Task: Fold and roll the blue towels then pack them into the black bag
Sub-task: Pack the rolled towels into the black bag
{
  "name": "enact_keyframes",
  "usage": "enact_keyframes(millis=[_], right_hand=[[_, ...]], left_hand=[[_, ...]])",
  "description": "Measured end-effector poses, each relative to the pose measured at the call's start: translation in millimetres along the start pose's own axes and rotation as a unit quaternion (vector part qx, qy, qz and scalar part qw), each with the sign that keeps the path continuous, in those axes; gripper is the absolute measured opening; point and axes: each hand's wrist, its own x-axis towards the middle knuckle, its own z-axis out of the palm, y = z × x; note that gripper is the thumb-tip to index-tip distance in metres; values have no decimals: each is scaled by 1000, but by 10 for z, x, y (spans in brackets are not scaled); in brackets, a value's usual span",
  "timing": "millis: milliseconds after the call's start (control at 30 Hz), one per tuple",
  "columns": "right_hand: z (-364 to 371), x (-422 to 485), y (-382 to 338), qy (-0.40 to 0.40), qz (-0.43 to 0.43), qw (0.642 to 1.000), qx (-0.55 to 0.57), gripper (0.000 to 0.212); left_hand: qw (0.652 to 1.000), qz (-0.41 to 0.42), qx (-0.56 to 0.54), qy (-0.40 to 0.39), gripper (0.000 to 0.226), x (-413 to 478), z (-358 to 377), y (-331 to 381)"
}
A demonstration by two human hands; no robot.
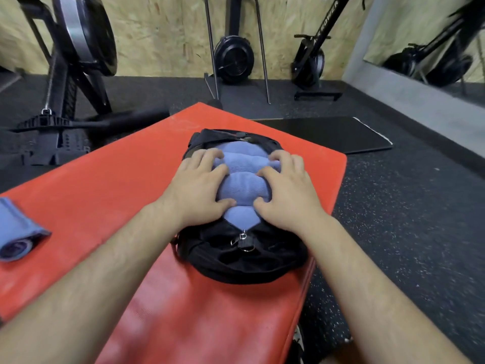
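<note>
Black bag [236, 261] lies unzipped on the red padded worktop [126, 195], opening up, long axis running away from the person. Blue towels [240, 161], 4 rolls visible, are packed crosswise inside the bag, side by side, bulging above its rim.

Left grip [199, 185] sits on the bag's left side and right grip [286, 187] on its right, both on top of the rolls. Each grip is clamped on one end of the big roll [237, 189], 2nd from the bag's near end: thumb on the near side, fingers bent over the far side & digging into the rolls beyond. The roll looks squeezed btwn the two grips. Bare forearms come in from the bag's near side.

Zip pull w/ metal ring [245, 241] sits at the near end of the bag's opening, just below the nearest towel.

A spare roll [18, 232], also blue, lies on the worktop well left of the bag, not touching it, partly cut by the frame edge.

Beyond the bag to the right, a flat black mat [328, 132] lies on the speckled dark floor [393, 219]. Further behind the bag, exercise machines [233, 56] stand vs. a chipboard wall [162, 35]. A mirror [433, 35] is at the bag's far right.
</note>
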Motion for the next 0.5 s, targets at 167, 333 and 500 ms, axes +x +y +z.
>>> enact_keyframes(millis=[167, 333, 500], right_hand=[[173, 60, -76, -72, -2, 997, -9, 66], [315, 71, -61, -131, 22, 991, -22, 66], [74, -39, -399, -13, -24, 999, -25, 58]], left_hand=[[993, -46, -53, -98, 89, 55, 168, 30], [987, -54, -75, -133, 65, 36, 311, -25], [994, -2, -109, -13, 69, -226, 26, -101]])
